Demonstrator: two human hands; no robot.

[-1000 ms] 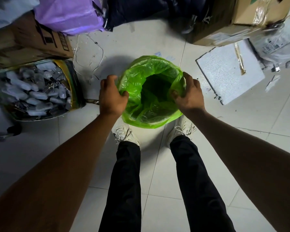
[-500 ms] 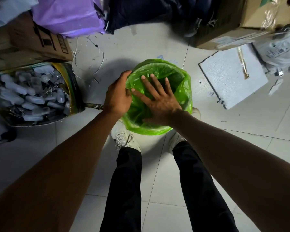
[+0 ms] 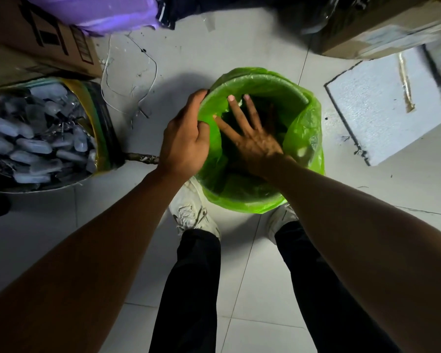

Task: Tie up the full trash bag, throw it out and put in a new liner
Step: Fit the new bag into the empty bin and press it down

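We stand over the bin (image 3: 242, 197) on the floor (image 3: 239, 42), just in front of our shoes (image 3: 191, 215). A green liner (image 3: 303, 128) sits inside it and folds out over the rim all the way round. Our left hand (image 3: 183, 143) grips the liner at the left rim, fingers curled tight on the plastic. Our right hand (image 3: 250, 141) is flat and open inside the mouth, fingers spread, holding nothing. The bin's hole goes straight down under that palm. So the right hand is nearer the bottom, and we think it should push the loose plastic down while the left keeps the edge in place.
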